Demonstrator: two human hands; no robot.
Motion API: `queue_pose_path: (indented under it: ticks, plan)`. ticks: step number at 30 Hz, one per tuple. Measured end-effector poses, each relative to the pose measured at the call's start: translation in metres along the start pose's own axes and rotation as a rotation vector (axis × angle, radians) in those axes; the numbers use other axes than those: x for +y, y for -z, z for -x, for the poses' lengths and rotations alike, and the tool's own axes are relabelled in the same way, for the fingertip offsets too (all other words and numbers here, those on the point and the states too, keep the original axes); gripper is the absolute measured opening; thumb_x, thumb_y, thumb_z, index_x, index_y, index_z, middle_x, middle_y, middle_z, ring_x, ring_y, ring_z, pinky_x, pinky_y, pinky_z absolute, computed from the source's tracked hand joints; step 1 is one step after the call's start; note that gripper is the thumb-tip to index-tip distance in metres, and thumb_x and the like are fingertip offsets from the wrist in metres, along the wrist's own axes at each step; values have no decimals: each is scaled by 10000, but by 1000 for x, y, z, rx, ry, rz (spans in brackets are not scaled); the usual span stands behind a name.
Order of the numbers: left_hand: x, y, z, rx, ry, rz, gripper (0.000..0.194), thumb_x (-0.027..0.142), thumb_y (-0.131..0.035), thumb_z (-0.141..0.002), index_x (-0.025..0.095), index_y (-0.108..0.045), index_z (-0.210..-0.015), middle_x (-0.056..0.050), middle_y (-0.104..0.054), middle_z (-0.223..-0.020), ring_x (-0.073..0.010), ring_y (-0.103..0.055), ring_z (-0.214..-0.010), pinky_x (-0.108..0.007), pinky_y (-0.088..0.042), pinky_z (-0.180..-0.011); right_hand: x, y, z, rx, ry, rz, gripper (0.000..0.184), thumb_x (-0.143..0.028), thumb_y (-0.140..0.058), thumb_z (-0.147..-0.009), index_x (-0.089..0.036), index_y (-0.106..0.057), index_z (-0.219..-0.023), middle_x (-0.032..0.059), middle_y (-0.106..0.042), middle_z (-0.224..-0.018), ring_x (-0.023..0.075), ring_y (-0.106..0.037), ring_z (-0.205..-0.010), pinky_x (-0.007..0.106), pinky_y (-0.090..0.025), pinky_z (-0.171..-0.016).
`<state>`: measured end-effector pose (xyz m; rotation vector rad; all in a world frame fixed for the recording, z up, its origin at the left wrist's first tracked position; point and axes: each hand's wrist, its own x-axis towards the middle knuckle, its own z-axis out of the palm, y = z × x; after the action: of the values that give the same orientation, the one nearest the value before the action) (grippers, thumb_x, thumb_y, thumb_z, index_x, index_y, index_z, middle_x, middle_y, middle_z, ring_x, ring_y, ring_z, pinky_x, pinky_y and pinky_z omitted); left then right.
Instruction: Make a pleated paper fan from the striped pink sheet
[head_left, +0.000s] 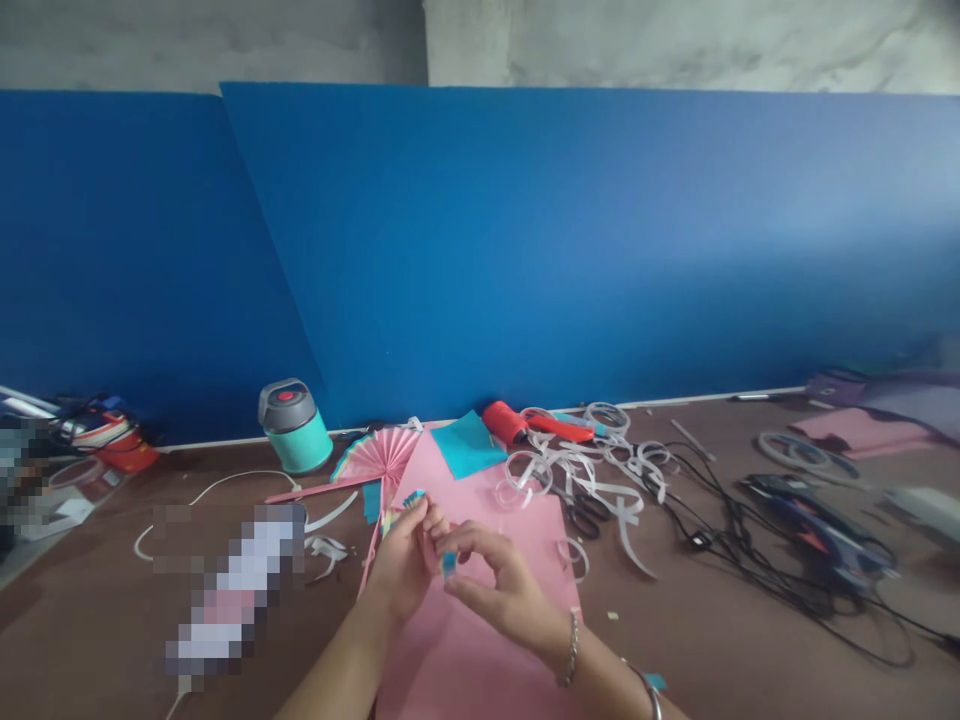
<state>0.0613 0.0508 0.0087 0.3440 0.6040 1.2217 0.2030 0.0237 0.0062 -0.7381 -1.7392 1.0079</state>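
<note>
My left hand (406, 562) is closed around a small pleated paper (414, 497), whose blue and yellowish folds fan out above the thumb. The blue lower end of the folded paper shows on the other side of the fist, between the thumb and forefinger of my right hand (504, 590). The fingers cover the paper's middle. Under both hands lies a large pink paper sheet (480, 660). Just beyond my left hand is a pink pleated paper fan (386, 455) with a long handle strip. A square blue sheet (469, 444) rests at the pink sheet's far end.
A red thread spool (504, 423) and curled white strips (577, 470) lie behind, with dark-handled scissors (585, 515) among them. A teal lidded container (298, 430) stands back left. Black cables (739, 560) and a glue gun (821, 535) are at right. A blue partition (525, 250) closes the back.
</note>
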Motion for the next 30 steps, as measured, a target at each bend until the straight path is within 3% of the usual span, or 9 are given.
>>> queue_pose_path:
  ticks: [3,9,15,18,24,30]
  plan:
    - [3,0,-3,42,68,63,156,181,-541,-891,159,-528,-737,61,-370,-578,-81,-419,-494,-192,-377,-484,-5,0,2,-80,60,19,124,-222,-641,-811,-188,-627,-930,62,-643,-950,183,-595,-911,342,-470,-864]
    - [8,5,-9,108,143,105,240,134,-394,-952,149,-491,-733,60,-336,-574,-61,-384,-458,-164,-363,-454,-5,0,4,-160,107,100,211,-103,-626,-760,-189,-625,-952,62,-642,-934,175,-594,-877,323,-487,-809]
    - [10,12,-14,125,222,81,316,159,-285,-978,165,-425,-694,92,-248,-527,-38,-263,-353,-139,-196,-351,-5,-3,5,-225,110,121,293,-46,-614,-731,-199,-635,-980,48,-656,-970,156,-596,-859,280,-479,-772]
    - [4,15,-13,112,238,24,273,208,-334,-958,175,-429,-704,105,-227,-503,-41,-189,-317,-162,-133,-331,-5,-4,4,-212,102,94,267,-62,-627,-742,-195,-645,-973,53,-669,-976,164,-608,-886,279,-482,-775]
    - [-7,13,-5,41,236,-114,240,288,-574,-815,191,-426,-654,105,-288,-495,-48,-251,-334,-190,-275,-384,-2,-4,2,-92,1,5,108,-140,-631,-800,-183,-658,-896,70,-678,-922,164,-615,-811,265,-487,-683]
    - [-6,14,-8,41,193,-153,290,301,-625,-746,193,-396,-604,108,-296,-480,-36,-241,-334,-183,-218,-369,-3,-7,3,-120,-9,69,124,-119,-613,-797,-190,-648,-892,51,-656,-886,139,-595,-730,241,-460,-613]
